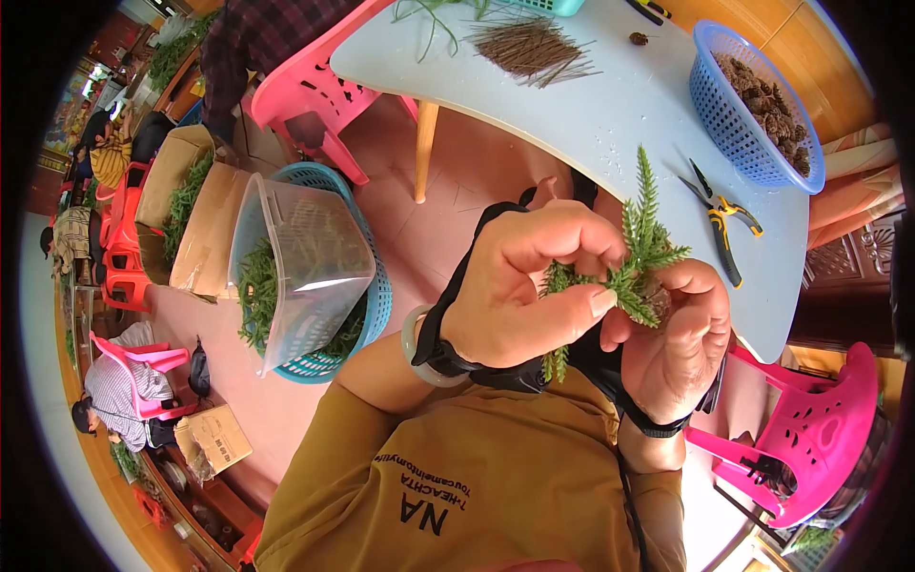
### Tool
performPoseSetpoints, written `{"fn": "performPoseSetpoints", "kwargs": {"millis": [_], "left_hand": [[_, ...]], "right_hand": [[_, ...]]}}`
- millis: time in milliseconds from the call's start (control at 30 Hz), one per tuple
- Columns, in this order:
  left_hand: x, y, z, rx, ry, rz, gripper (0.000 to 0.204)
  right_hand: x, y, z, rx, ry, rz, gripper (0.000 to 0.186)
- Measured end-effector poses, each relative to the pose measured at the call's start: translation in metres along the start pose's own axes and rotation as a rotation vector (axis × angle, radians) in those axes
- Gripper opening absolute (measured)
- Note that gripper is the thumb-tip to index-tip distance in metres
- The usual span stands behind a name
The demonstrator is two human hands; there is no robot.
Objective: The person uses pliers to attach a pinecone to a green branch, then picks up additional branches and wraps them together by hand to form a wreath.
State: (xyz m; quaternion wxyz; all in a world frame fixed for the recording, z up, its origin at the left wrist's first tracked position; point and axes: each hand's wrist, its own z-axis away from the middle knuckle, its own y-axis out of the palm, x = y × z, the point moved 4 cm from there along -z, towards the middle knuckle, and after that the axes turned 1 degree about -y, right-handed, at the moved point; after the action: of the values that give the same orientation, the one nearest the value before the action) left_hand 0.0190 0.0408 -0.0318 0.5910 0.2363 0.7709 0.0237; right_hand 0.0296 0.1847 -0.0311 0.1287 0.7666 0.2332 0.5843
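Note:
A sprig of green pine-like foliage [645, 250] is held up in front of my chest, between my two hands. My left hand [534, 286] pinches it between thumb and fingers. Opposite, my right hand [681, 334] has curled fingers closed around its base, where something brownish shows that I cannot make out. One frond points up toward the table, and other tips hang below my left thumb. A pale bangle [413, 348] and a black strap circle my left wrist; another black strap crosses my right wrist.
On the pale blue table [610, 124] lie yellow-and-black pliers [724, 224], thin brown sticks [534, 48] and a blue basket [710, 95] of pine cones. Pink chairs [829, 439] stand right and left. A clear bin [319, 234] rests in a teal basket [381, 305]; other people sit farther left.

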Motion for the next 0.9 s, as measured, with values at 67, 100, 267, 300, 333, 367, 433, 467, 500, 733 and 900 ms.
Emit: {"fn": "performPoseSetpoints", "kwargs": {"millis": [67,100,267,300,333,367,433,467,500,733,900], "left_hand": [[0.001,-0.002,-0.001,-0.008,0.012,0.004,0.015],[0.003,-0.003,-0.002,-0.001,0.071,-0.002,0.016],[0.002,-0.006,-0.006,0.023,0.214,-0.087,0.016],[0.001,-0.006,-0.007,0.027,0.228,-0.124,0.017],[0.002,-0.004,-0.006,0.029,0.225,-0.122,0.017],[0.002,-0.003,-0.005,0.013,0.212,-0.135,0.017],[0.003,-0.001,-0.003,-0.018,0.187,-0.160,0.017],[0.004,-0.002,-0.004,-0.017,0.185,-0.159,0.017],[0.004,-0.003,-0.005,0.012,0.210,-0.172,0.017],[0.003,0.002,-0.001,0.000,-0.203,0.357,0.019],[0.004,0.001,-0.003,0.132,-0.107,0.181,0.019]], "right_hand": [[0.000,0.001,0.002,0.020,0.040,0.086,0.033],[0.000,0.002,0.003,0.030,0.060,0.129,0.035],[0.004,-0.004,0.004,0.003,0.062,-0.004,0.036],[0.004,-0.005,0.004,0.012,0.050,-0.001,0.035],[0.004,-0.005,0.004,0.022,0.037,0.002,0.035],[0.004,-0.005,0.004,0.032,0.024,0.005,0.034],[0.004,-0.007,0.002,0.052,-0.017,0.049,0.033],[0.004,-0.007,0.002,0.074,-0.057,0.094,0.033],[0.005,-0.007,0.002,0.097,-0.098,0.138,0.032],[0.006,-0.009,0.006,0.121,-0.200,0.297,0.032],[0.007,-0.010,0.006,0.108,-0.170,0.287,0.031]]}}
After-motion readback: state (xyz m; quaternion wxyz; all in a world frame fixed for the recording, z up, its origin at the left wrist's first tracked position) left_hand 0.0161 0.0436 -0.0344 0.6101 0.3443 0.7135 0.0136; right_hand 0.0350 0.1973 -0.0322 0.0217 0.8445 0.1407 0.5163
